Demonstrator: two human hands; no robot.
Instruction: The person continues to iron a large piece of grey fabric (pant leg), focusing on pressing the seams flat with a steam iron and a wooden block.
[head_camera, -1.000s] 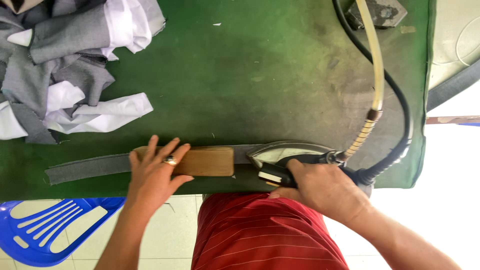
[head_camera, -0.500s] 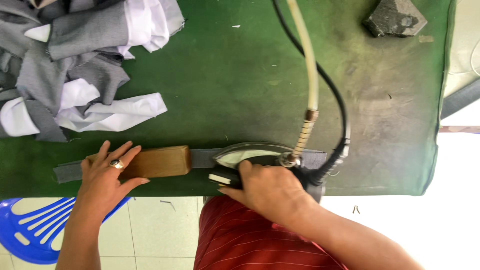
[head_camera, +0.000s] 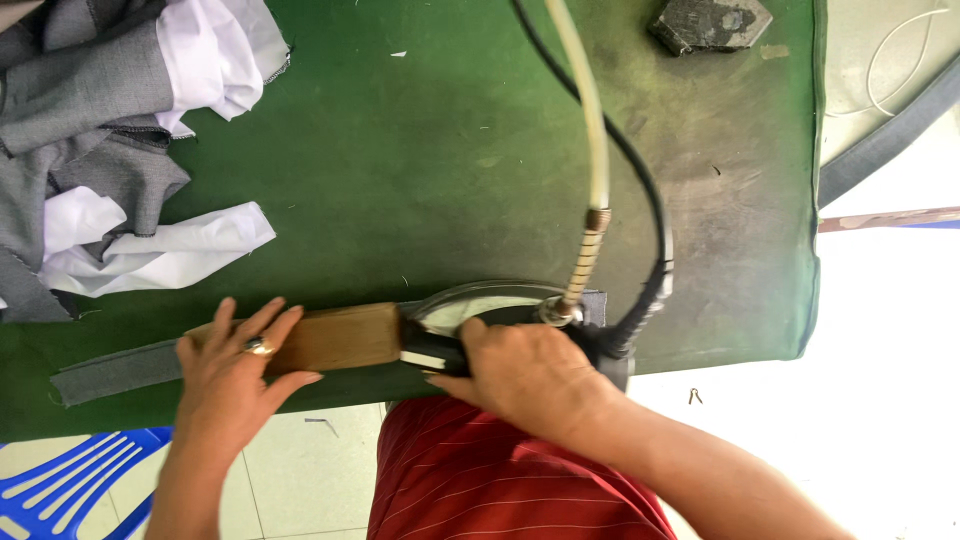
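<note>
Right hand (head_camera: 530, 375) is wrapped around the handle of the steam iron (head_camera: 480, 310), fingers closed tight on it, down at six o'clock on the green tabletop (head_camera: 430, 170). Left hand (head_camera: 235, 365) lies flat at eight o'clock, fingers spread open, gripping nothing, pressing a wooden block (head_camera: 335, 337) onto the grey fabric strip (head_camera: 115, 368). Block and iron sit just beside each other. Grey and white cloth pieces (head_camera: 110, 130) are heaped at ten o'clock.
</note>
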